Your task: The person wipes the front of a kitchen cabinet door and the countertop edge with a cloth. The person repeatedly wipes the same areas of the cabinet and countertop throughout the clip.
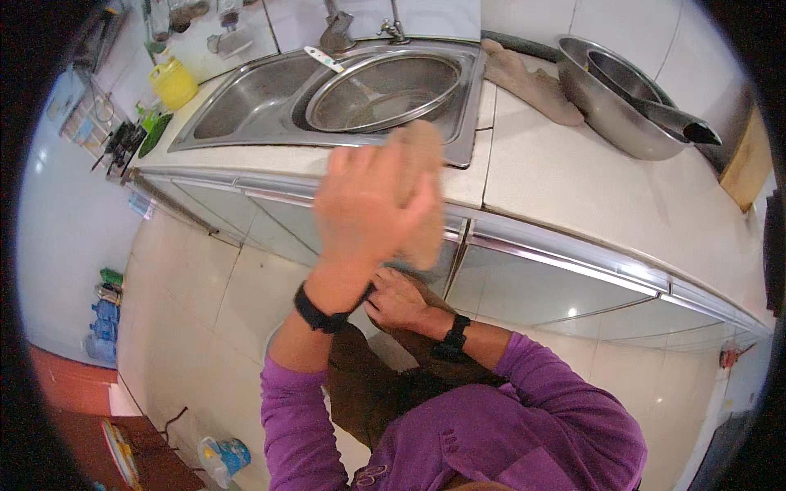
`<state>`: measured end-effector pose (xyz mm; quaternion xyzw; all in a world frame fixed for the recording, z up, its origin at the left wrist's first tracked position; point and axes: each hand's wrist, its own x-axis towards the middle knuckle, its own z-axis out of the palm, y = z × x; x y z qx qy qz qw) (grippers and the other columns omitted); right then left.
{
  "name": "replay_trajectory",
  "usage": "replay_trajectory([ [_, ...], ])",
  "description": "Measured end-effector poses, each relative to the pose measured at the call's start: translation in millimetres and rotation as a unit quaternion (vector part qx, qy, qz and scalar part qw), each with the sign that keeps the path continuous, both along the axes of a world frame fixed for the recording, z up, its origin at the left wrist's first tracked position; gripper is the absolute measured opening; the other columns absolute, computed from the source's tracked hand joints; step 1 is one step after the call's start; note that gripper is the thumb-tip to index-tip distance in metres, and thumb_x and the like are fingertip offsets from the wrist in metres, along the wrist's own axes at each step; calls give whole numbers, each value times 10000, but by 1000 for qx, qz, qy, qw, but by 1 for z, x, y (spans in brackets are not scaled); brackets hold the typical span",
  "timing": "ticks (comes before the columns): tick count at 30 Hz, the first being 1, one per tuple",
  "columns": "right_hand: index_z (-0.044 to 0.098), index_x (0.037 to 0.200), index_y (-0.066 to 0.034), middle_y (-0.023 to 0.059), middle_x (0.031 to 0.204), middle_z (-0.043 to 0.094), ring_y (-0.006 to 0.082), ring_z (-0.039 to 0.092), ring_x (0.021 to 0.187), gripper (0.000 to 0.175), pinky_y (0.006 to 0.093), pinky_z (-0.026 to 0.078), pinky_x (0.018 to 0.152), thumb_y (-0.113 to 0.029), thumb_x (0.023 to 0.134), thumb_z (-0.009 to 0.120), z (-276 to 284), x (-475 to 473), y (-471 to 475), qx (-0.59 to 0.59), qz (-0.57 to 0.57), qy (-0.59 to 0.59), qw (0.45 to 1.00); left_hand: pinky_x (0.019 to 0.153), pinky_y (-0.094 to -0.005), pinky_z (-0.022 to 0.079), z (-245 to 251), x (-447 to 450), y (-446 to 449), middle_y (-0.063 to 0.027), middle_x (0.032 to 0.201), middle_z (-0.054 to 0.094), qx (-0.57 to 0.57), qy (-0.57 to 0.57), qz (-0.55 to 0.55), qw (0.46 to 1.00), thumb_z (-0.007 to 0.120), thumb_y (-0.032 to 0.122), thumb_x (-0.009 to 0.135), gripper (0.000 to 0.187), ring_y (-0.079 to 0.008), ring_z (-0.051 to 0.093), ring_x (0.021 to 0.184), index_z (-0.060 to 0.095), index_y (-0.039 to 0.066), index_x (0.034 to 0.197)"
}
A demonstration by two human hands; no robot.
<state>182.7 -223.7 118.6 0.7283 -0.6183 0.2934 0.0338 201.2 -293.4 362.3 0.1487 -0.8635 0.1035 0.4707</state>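
My left hand (368, 205), raised over the front edge of the counter, grips a long brown root vegetable (422, 196); both are blurred. Lower down, in front of the cabinet doors, my right hand (396, 299) has its fingers curled close to my left wrist; whether it holds anything is unclear. Behind the root vegetable a round metal basin (384, 126) sits in the right bowl of the steel double sink (212, 142). A white spotted handle (323, 59) rests across the basin's rear left rim. More brown root vegetables (531, 83) lie on the counter right of the sink.
Nested metal bowls (620, 123) with a dark handle stand at the right, near a wooden board (746, 159). A yellow jug (174, 84) and a green cucumber-like vegetable (156, 135) are left of the sink. Cabinet doors (552, 294) run beneath the counter edge.
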Motion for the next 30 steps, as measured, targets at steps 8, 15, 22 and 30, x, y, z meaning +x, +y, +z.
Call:
replay_trajectory([
  [8, 686, 965, -42, 86, 1008, 614, 285, 552, 1024, 223, 416, 463, 903, -236, 858, 658, -7, 0, -5, 8, 8, -12, 1000, 808, -452, 532, 1, 29, -45, -66, 989, 680, 107, -2, 117, 987, 730, 356, 832, 396, -327, 594, 1002, 702, 124, 1152],
  [15, 667, 1135, -62, 139, 1122, 641, 315, 544, 1158, 401, 447, 433, 1003, -369, 879, 641, -11, 5, -14, -42, 40, -186, 981, 719, -416, 535, 4, -13, 35, -81, 888, 650, 59, -7, 13, 998, 753, 325, 785, 351, -308, 585, 919, 694, 113, 1058],
  [22, 600, 1164, -146, 37, 1232, 558, 221, 486, 1185, 327, 380, 404, 1013, -297, 876, 644, -4, 3, 5, 39, 75, -329, 941, 744, -409, 521, 5, -53, 107, -80, 959, 647, 55, -36, -124, 990, 778, 305, 759, 446, -299, 581, 915, 686, 102, 1145],
  [30, 608, 876, -71, 84, 961, 543, 272, 505, 996, 191, 415, 436, 872, -219, 796, 699, -36, 0, -14, -133, 18, -13, 991, 757, -423, 506, -9, -91, 168, -52, 1084, 592, 37, -53, -267, 962, 810, 333, 705, 585, -282, 545, 1039, 647, 130, 1230],
])
